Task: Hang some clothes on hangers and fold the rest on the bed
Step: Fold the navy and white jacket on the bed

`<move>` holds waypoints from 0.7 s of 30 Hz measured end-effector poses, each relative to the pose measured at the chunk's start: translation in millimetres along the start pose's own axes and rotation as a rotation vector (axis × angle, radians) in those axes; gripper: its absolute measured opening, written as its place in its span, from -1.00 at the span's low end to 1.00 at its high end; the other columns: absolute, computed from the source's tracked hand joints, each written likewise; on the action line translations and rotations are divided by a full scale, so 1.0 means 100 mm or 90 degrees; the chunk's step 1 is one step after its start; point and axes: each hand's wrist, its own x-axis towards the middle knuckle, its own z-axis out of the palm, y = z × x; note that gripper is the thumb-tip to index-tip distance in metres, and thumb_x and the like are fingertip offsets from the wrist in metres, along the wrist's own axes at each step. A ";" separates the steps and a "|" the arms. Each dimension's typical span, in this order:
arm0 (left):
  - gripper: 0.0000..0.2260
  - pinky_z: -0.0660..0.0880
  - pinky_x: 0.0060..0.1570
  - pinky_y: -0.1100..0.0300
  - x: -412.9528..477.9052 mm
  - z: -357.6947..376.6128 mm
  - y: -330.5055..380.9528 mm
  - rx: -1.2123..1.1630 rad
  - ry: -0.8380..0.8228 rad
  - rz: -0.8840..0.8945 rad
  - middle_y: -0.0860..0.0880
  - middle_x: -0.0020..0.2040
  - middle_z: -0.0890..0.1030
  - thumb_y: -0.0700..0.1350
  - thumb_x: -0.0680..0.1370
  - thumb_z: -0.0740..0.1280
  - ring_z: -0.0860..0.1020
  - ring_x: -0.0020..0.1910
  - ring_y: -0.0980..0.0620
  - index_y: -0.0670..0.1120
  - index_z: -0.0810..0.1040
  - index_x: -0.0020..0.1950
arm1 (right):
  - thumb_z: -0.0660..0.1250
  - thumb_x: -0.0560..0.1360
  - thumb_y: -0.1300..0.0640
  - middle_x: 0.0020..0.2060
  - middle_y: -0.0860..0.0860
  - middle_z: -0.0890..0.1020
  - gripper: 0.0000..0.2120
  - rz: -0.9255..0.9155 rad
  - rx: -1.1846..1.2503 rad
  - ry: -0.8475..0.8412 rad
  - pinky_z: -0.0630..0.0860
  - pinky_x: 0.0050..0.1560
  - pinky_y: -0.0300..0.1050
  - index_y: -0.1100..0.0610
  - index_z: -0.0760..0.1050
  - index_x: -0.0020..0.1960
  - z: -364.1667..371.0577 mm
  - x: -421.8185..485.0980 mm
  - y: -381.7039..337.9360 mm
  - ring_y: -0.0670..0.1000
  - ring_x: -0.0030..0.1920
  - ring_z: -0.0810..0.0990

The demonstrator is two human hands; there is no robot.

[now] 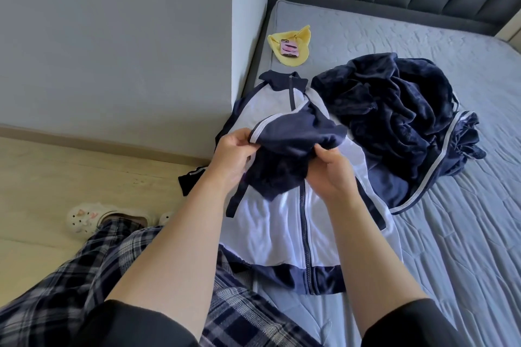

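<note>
A white-and-navy zip jacket [282,222] is laid front-up on the near edge of the bed [451,234], zipper closed, collar pointing toward the headboard, hem nearest the person. One navy sleeve [298,135], edged with white piping, is drawn across the chest panel and is held above it by both hands. The left hand [236,152] is closed on the sleeve at the piped seam, thumb on top and fingers curled under. The right hand [329,175] is pinched onto the lower fold of the same sleeve, fingers bent round the cloth. The second sleeve [191,177] is seen hanging off the mattress edge toward the floor. A heap of dark navy garments [394,115] is noted just beside the jacket on its far side, touching its edge. A yellow cloth [298,35] with a small pink item [289,48] on it lies near the head corner, apart from the rest. No hanger is visible. Step judged: folding of the jacket, first sleeve being brought inward; the task is judged early, since the heap is not yet sorted. Next move is judged to call for the held sleeve to be laid flat and smoothed along the body, without bunching at the shoulder. The hanging sleeve must then be lifted onto the mattress and folded across likewise, before the hem is brought up to the collar.
</note>
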 end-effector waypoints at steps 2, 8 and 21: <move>-0.64 0.29 -0.12 0.10 0.00 -0.02 0.00 0.022 -0.004 -0.027 -0.14 -0.27 0.47 -0.55 0.40 0.11 0.36 -0.17 -0.11 -0.15 0.53 -0.29 | 0.13 0.42 0.31 0.00 0.17 0.56 -0.67 0.011 -0.028 -0.004 0.46 0.00 0.07 0.23 0.41 0.17 -0.03 -0.07 0.00 0.16 -0.02 0.54; -0.70 0.21 -0.33 0.18 -0.11 -0.15 -0.09 0.474 -0.090 -0.250 -0.14 -0.24 0.41 -0.41 0.39 0.07 0.32 -0.28 -0.05 -0.25 0.55 -0.06 | 0.10 0.55 0.25 -0.12 0.17 0.58 -0.75 0.291 -0.117 0.105 0.53 -0.16 -0.03 0.25 0.48 0.14 -0.27 -0.33 0.44 0.09 -0.18 0.61; -0.59 0.52 0.17 -0.04 -0.09 -0.28 -0.48 0.547 -0.038 -0.427 -0.19 0.13 0.58 0.08 0.50 0.36 0.57 0.11 -0.18 -0.18 0.51 0.22 | 0.32 0.51 0.16 0.08 0.12 0.61 -0.82 0.329 -0.380 0.302 0.49 0.09 -0.06 0.15 0.50 0.11 -0.35 -0.23 0.80 0.12 0.12 0.57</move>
